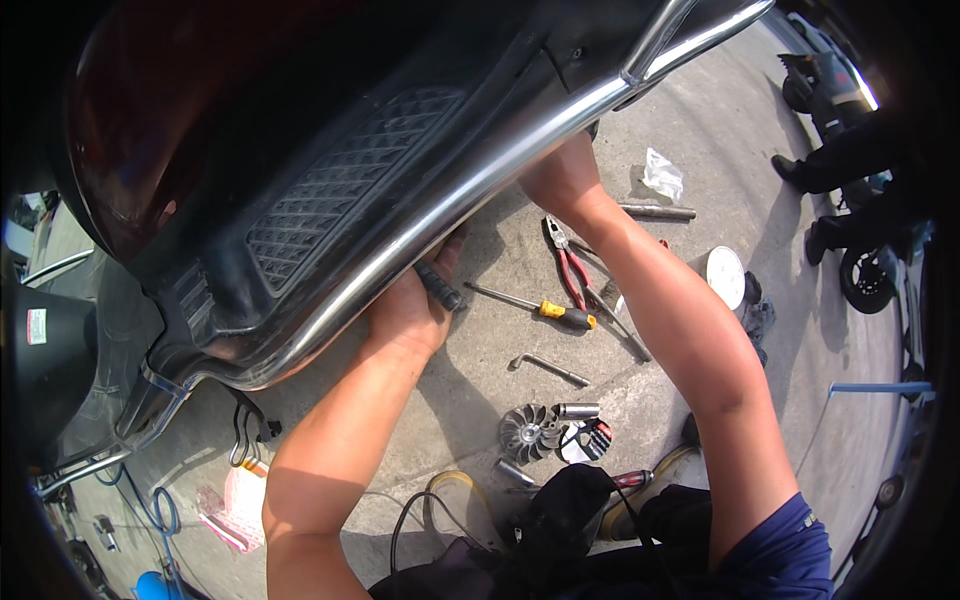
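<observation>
white label (37,327) marks black plastic (62,365), left hand (402,310) grips dark handle (442,291), and right hand (563,178) sits under chrome rail (600,103), grip unclear.

**Head camera: wide fisheye, downward**

Worn on the person's head, left unit of a pair. Faces down to concrete ground (480,370). Close range: left hand (403,306) near centre, right hand (562,175) upper centre; arms (690,325) from lower edge.

On my feed the guard bar (595,106) looks like polished, glossy metal. Left of it I see a footboard (350,180) of matt plastic, roughly textured; just right of it, a matt-finished handle (438,287); farther right, a bare-metal fan wheel (528,432) on rough concrete (630,390).
</observation>
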`<state>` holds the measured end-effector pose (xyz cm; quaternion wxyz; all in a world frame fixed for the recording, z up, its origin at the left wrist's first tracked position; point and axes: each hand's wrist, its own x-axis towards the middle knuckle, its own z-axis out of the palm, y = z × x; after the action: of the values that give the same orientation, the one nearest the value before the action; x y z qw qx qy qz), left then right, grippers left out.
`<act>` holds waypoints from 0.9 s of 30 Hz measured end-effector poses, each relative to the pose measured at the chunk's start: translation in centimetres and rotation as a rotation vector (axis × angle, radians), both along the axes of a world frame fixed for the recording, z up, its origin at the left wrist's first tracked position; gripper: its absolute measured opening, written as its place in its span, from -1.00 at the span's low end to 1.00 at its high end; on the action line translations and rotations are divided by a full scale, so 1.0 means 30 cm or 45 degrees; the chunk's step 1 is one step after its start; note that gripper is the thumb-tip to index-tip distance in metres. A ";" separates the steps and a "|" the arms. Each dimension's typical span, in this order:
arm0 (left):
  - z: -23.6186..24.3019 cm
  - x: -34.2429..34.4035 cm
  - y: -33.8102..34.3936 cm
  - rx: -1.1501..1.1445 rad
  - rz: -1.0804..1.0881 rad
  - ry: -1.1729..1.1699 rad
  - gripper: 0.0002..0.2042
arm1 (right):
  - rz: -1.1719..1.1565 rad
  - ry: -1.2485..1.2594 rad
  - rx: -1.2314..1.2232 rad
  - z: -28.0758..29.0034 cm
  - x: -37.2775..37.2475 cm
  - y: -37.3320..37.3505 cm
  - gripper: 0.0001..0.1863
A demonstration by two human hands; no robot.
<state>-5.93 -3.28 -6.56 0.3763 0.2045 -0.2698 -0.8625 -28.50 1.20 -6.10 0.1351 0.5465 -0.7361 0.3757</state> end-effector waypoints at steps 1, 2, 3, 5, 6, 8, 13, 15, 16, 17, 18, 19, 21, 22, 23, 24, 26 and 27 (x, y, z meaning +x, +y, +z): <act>0.000 0.002 -0.003 -0.007 -0.005 -0.017 -0.44 | -0.012 0.002 -0.009 -0.001 0.003 0.001 -0.81; -0.001 0.004 -0.004 -0.026 -0.009 -0.015 -0.44 | -0.015 -0.006 0.000 0.000 0.008 0.005 -0.80; -0.002 0.006 -0.008 -0.011 -0.041 -0.027 -0.44 | -0.030 -0.023 0.012 0.003 0.013 0.009 -0.80; -0.007 0.009 -0.007 -0.020 -0.046 -0.009 -0.44 | -0.064 -0.069 0.002 0.014 0.024 0.017 -0.78; -0.008 0.012 -0.008 -0.009 -0.039 -0.031 -0.43 | -0.057 -0.092 0.026 0.022 0.026 0.017 -0.78; -0.011 0.021 0.004 -0.045 -0.029 -0.026 -0.46 | -0.042 -0.140 0.082 0.035 0.025 0.022 -0.79; -0.007 0.022 0.004 0.077 -0.029 -0.010 -0.49 | 0.040 -0.069 0.109 0.032 0.002 0.006 -0.82; -0.006 0.011 -0.001 0.099 -0.017 0.002 -0.49 | 0.042 -0.005 0.073 0.018 -0.001 -0.001 -0.84; -0.004 0.007 -0.003 0.098 -0.009 0.013 -0.49 | 0.034 0.045 0.054 0.011 0.001 -0.004 -0.85; -0.002 0.007 -0.004 0.087 -0.006 0.004 -0.49 | 0.027 0.095 0.034 0.009 -0.001 -0.005 -0.85; 0.000 0.007 -0.003 0.080 -0.005 -0.008 -0.49 | 0.036 0.095 0.024 0.006 0.001 -0.005 -0.86; 0.003 0.006 -0.003 0.091 -0.010 -0.013 -0.50 | 0.045 0.094 0.016 0.006 0.003 -0.003 -0.86; 0.008 0.006 -0.003 0.046 -0.024 -0.046 -0.50 | 0.032 0.092 0.029 0.011 0.009 0.002 -0.87; 0.011 0.007 -0.004 0.040 -0.017 -0.073 -0.51 | 0.015 0.091 0.050 0.015 0.013 0.006 -0.87; 0.011 0.006 0.002 0.023 -0.002 -0.063 -0.51 | -0.005 0.098 0.077 0.019 0.020 0.007 -0.87; 0.012 0.005 0.005 0.038 -0.002 -0.061 -0.51 | -0.012 0.075 0.052 0.023 0.027 0.011 -0.87; 0.008 0.003 0.013 0.057 0.009 -0.057 -0.51 | -0.036 0.056 0.011 0.025 0.045 0.017 -0.86; 0.008 0.002 0.005 0.069 0.010 -0.063 -0.52 | -0.066 0.041 0.028 0.024 0.054 0.020 -0.85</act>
<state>-5.85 -3.13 -6.32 0.3673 0.2370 -0.2547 -0.8626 -26.89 1.81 -5.38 0.1507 0.5347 -0.7520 0.3549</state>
